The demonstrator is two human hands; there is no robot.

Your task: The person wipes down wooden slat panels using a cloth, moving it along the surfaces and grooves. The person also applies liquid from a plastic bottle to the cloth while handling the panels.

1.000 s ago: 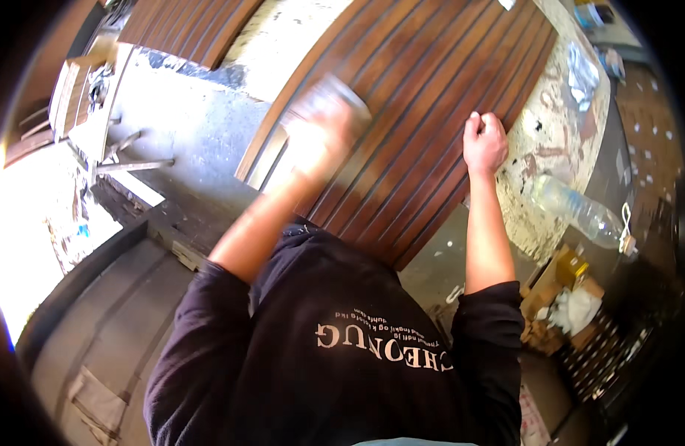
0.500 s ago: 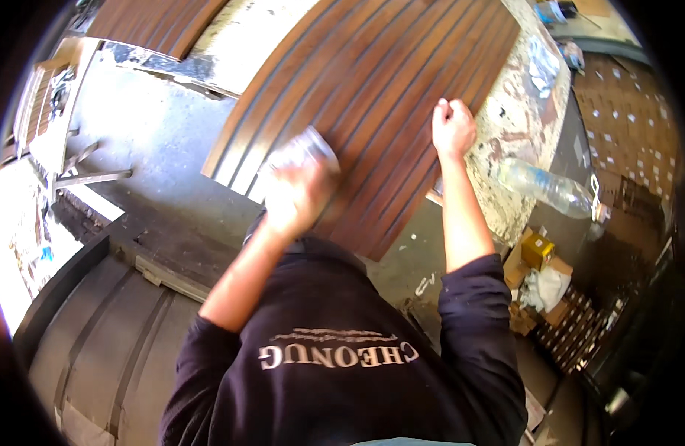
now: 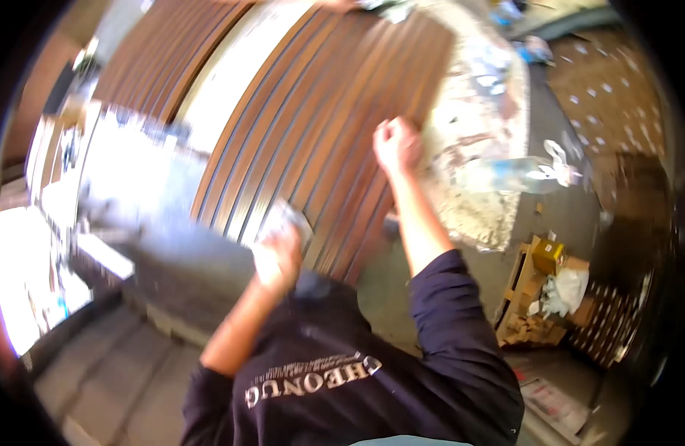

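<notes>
A brown slatted wooden panel (image 3: 335,97) with dark grooves lies in front of me. Over its near left end, my left hand (image 3: 278,259) is closed round a whitish, shiny wad (image 3: 286,218), blurred by motion; I cannot tell whether it is cloth or plastic. My right hand (image 3: 397,146) is curled into a fist at the panel's right side. Whatever its fingers may hold is hidden, and I cannot tell whether it touches the wood.
A second slatted panel (image 3: 164,59) lies at the far left. A paint-spattered tabletop (image 3: 476,215) shows on the right, with a clear plastic bottle (image 3: 509,175) on it. Another person's hand (image 3: 335,4) appears at the far edge. Cardboard and a yellow box (image 3: 548,255) sit lower right.
My left hand has moved nearer to me over the panel with the wad. My right fist appears farther left as the whole view shifts. Another person's hand has come in at the top.
</notes>
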